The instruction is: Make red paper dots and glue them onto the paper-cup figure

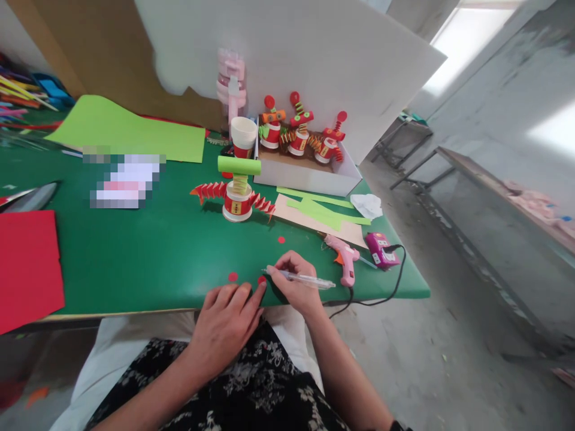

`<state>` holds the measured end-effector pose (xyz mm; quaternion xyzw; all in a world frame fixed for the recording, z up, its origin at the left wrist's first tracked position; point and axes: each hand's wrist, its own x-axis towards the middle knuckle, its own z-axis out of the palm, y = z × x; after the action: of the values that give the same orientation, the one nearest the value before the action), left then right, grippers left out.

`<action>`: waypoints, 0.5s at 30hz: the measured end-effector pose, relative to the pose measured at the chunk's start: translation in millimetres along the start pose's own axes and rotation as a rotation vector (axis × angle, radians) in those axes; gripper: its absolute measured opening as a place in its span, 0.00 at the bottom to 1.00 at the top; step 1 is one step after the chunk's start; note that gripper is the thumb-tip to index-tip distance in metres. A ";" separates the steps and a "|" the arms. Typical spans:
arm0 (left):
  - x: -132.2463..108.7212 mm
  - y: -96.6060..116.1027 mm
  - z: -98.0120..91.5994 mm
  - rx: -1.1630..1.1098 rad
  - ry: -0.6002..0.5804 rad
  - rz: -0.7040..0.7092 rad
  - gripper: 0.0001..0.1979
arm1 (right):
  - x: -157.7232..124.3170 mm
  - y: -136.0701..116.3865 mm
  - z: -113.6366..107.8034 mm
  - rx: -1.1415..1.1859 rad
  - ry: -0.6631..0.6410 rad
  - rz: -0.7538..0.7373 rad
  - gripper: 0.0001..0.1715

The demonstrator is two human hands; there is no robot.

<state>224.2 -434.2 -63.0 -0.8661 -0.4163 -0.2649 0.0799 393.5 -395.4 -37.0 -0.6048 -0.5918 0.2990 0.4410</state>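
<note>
My right hand (294,281) is closed round a clear pen (305,279), its tip at a small red paper circle (262,279) on the green table (148,251). Beside it, my left hand (227,320) lies flat at the table's front edge, fingers stretched out, fingertips touching that circle. Another red circle (232,276) lies just left, and a third (281,240) farther back. A paper-cup figure (237,194) with red folded arms and a green roll on top stands behind.
A pink glue gun (344,258) and a magenta device (381,248) lie at the right, with a black cord. A white box (309,170) holds three finished figures. Green strips (321,209), red paper (27,266) and a green sheet (126,129) lie around.
</note>
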 end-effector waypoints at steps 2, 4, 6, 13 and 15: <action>-0.2 0.3 0.5 -0.005 0.001 -0.007 0.17 | -0.6 0.2 0.0 -0.032 0.008 0.003 0.13; -0.3 0.6 1.0 -0.006 0.004 -0.010 0.16 | -1.0 0.2 0.2 -0.054 0.021 0.008 0.14; -0.4 0.5 1.6 -0.006 0.009 -0.011 0.16 | -1.2 0.0 0.5 -0.062 0.018 0.008 0.14; -2.3 -1.0 4.9 -0.022 0.036 0.001 0.17 | -1.0 -2.0 1.3 -0.078 -0.018 0.005 0.15; -3.1 -1.2 6.0 -0.023 0.041 -0.002 0.17 | -1.2 -2.6 1.3 -0.084 -0.024 0.006 0.15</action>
<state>224.0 -433.4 -69.9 -0.8610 -0.4124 -0.2873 0.0782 391.1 -396.6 -35.5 -0.6209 -0.6073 0.2825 0.4072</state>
